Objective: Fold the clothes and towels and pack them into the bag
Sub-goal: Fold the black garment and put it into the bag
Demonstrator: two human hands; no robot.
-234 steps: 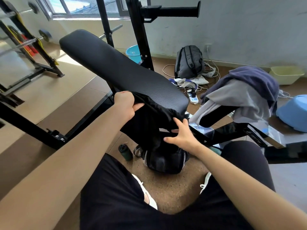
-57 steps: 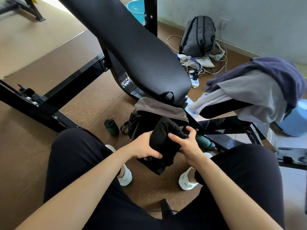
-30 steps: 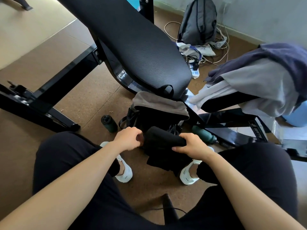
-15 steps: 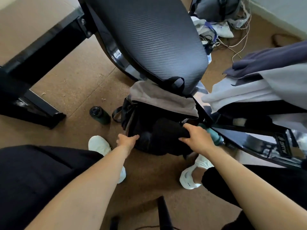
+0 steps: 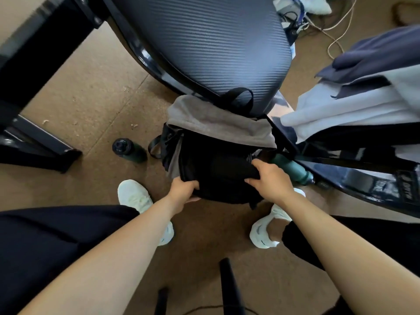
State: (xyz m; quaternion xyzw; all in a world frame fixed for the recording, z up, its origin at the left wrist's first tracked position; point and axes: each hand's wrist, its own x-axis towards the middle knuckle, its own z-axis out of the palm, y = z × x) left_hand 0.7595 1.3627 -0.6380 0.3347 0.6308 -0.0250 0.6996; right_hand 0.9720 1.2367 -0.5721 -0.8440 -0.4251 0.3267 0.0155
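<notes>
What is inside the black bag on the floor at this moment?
A rolled black garment sits in the mouth of the black bag, held by the right hand; the left hand grips the near rim. A grey towel drapes over the far edge. Anything deeper is hidden.

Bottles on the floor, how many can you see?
2. A dark bottle sits on the floor left of the bag; a green bottle lies right of it, beside the right hand. Others may be hidden.
</notes>
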